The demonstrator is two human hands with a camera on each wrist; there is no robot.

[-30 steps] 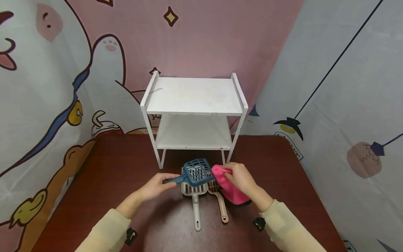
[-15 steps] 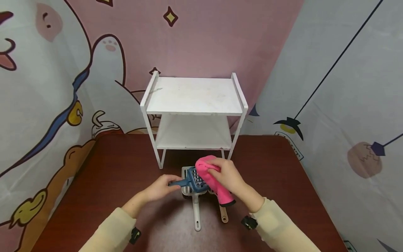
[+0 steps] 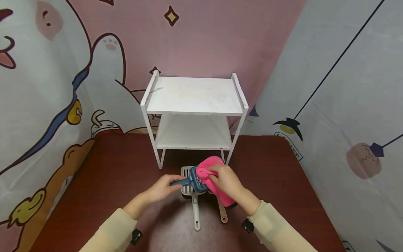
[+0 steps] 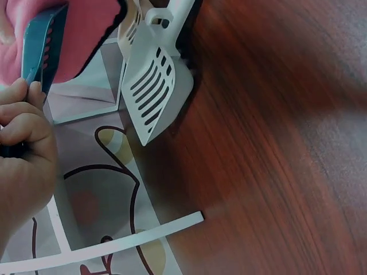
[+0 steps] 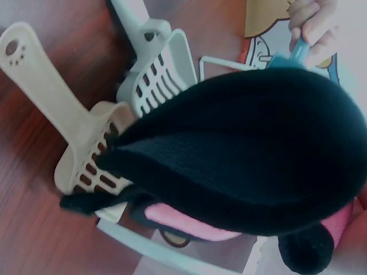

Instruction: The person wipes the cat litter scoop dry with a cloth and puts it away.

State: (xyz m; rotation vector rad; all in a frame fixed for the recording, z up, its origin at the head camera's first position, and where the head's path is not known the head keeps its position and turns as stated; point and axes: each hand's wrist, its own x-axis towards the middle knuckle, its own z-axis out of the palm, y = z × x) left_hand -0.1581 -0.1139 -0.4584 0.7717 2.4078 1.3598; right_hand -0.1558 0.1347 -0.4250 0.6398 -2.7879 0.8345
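In the head view my left hand [image 3: 160,189] pinches the handle of a blue slotted litter scoop [image 3: 196,182], held above the table. My right hand [image 3: 228,180] grips a soft pink fabric piece [image 3: 211,163] that lies against the scoop and covers its right side. The right wrist view looks into this piece's wide black-lined opening [image 5: 246,154], with a black strap hanging at one side. Beneath the blue scoop lie a pale grey litter scoop [image 3: 196,213] and, to its right, a beige one [image 3: 223,212]; the fabric partly hides the beige scoop.
A white two-tier shelf [image 3: 193,96] stands at the back of the dark red-brown table [image 3: 126,161], just beyond the scoops. Printed cartoon cloths [image 3: 220,38] hang behind and along both sides.
My right hand has brought the pink fabric leftward from beside the blue scoop onto it, then shifted it slightly. The blue scoop has turned and moved a little toward the right; the lower scoops stay put.
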